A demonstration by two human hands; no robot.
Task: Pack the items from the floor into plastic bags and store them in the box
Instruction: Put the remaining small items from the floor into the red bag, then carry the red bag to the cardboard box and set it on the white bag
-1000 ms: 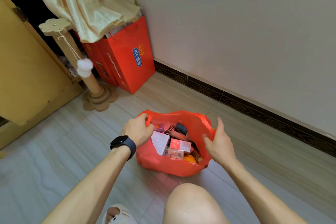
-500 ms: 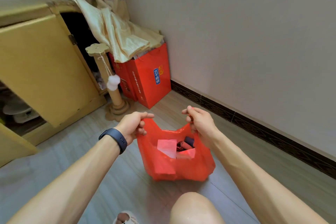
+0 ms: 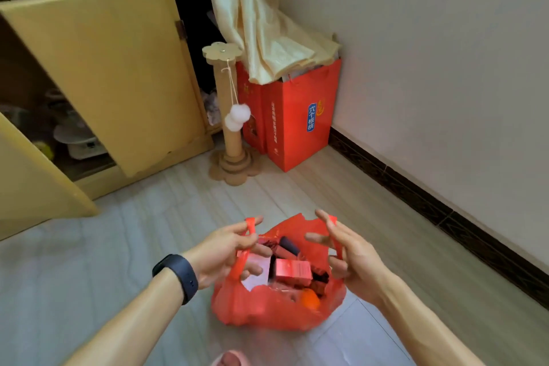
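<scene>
Handles are the matter now — the red plastic bag (image 3: pixel 267 313) sits on the floor (image 3: pixel 89 276), mouth gaping, with a pink box (image 3: pixel 292 269), a white box (image 3: pixel 258 272), a dark tube (image 3: pixel 288 245) and something orange (image 3: pixel 310 298) packed inside. The left grip (image 3: pixel 219 252) pinches the left handle (image 3: pixel 250 224) between thumb and forefinger. The right grip (image 3: pixel 353 258) is spread, the right handle (image 3: pixel 335 229) merely hooked over straight fingers. The step looks to be gathering both loops to close or lift the bag. Curl the right fingers round their loop first, then bring the loops together over the middle of the load — thin film may tear if pulled unevenly. Lift straight up so nothing tips out. Which box is meant for storing I cannot tell; an open yellow cabinet (image 3: pixel 104 68) stands well apart
</scene>
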